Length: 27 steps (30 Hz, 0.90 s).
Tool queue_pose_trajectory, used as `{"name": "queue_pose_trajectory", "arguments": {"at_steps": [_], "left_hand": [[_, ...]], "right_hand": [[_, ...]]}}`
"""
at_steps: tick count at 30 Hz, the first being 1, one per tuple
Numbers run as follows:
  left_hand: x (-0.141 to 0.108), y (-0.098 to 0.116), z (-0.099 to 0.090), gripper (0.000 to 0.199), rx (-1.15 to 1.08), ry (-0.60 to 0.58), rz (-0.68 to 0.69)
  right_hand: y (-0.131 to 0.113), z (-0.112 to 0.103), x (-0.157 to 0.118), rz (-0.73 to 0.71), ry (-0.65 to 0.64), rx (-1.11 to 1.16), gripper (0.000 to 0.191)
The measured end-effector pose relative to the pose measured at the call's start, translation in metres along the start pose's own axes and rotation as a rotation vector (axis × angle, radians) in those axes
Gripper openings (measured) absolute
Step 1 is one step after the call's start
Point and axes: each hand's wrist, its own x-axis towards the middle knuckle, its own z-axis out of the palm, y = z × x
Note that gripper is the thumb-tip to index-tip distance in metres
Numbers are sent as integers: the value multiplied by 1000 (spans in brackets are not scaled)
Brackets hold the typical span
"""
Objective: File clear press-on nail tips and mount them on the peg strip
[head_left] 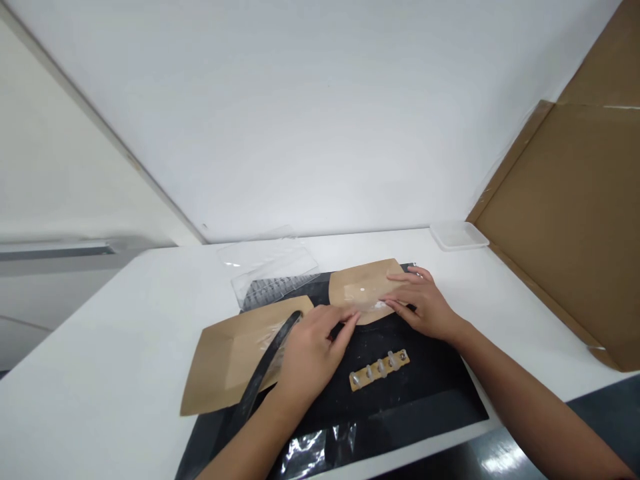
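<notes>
My left hand [314, 347] pinches the near edge of a clear plastic film [370, 305] between thumb and forefinger. My right hand [420, 303] has thumb and forefinger together on the same film, its other fingers extended over the brown card tray [345, 283] beneath. Beside my left wrist lies a curved black strip [265, 363], across a second, larger brown tray [215, 370]. Just nearer to me than the hands is a small tan bar [363, 385] carrying several translucent pieces. All of this rests on a black mat [425, 390].
Clear plastic boxes or lids [270, 257] lie behind the larger tray, over a grey patterned sheet. A shallow translucent container [457, 237] stands at the back right of the white table [100, 373]. Cardboard [565, 220] rises along the right side; a white wall [325, 120] closes the back.
</notes>
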Motion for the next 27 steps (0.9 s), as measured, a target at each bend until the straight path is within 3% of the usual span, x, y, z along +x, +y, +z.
{"name": "queue_pose_trajectory", "arguments": {"at_steps": [6,12,14,19,24,27], "left_hand": [[-1,-4,1,32,2,-19,22],[-2,-4,4,87,76,-8,-29],[1,-4,3,82,134,21,-35],[8,-8,-21,21,441,132,-79],[-10,-29,-62,41,701,-61,-237],[-19,-42,-76,43,662,-321,-370]], "right_hand": [[-1,-3,3,136,172,32,47],[7,-4,2,242,175,135,84],[10,-1,1,241,171,120,90],[9,-1,2,217,206,100,83],[6,-4,3,206,238,112,74],[5,-4,3,212,231,116,73]]}}
